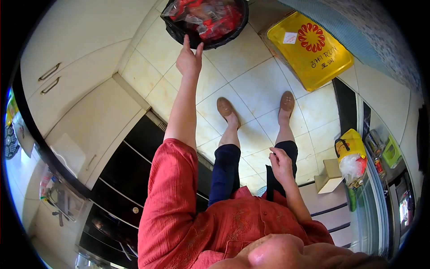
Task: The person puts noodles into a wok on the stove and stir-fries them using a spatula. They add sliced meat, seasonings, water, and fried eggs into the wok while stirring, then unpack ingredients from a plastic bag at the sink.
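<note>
1. A person in red stands on a tiled floor [251,98], seen from above, brown shoes [225,106] near its middle.
2. By the floor's far edge, left of centre, is an open black bag [176,30], its edge turned out in a rounded shape, apparently lining a bin. Red and clear wrappers [219,20] fill much of its mouth.
3. The left hand [188,60] reaches out at full arm's length to the near edge of the bag. Its grip is spread: index finger and thumb stand apart, their tips at the black plastic. Whether they have hold of it, I cannot tell.
4. The right hand [281,166] hangs low by the right trouser leg [293,149], its grip loosely curled, with nothing visible in it. A dark strap [269,181] hangs just beside; contact is unclear.
5. As for progress: the wrappers are inside, and the left hand has got as far as the bag's edge. The mouth is wide, neither gathered nor tied, and no lift shows. Anything further looks undone.
6. A yellow tin [309,54] lies at the floor's far right corner, apart from both hands; pale cabinets [74,89] line the left edge.
</note>
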`<control>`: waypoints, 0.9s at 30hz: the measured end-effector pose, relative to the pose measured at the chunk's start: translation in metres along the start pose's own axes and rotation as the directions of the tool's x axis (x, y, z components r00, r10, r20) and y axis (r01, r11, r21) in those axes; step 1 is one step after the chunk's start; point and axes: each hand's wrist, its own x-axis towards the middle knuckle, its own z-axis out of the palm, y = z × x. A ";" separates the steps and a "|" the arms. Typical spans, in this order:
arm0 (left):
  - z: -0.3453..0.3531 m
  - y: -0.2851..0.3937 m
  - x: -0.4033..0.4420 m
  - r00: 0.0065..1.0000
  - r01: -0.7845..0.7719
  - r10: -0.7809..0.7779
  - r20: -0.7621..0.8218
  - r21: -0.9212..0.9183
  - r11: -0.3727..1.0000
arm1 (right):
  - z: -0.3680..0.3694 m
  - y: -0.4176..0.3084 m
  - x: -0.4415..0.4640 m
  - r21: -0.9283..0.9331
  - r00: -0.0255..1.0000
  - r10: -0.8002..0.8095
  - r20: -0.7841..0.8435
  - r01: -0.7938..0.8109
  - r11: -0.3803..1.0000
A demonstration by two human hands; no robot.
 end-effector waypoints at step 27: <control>-0.170 -0.072 -0.165 0.887 0.379 -0.287 0.361 -0.925 0.009 | -0.022 -0.095 -0.030 -0.063 0.963 -0.246 0.113 0.254 0.965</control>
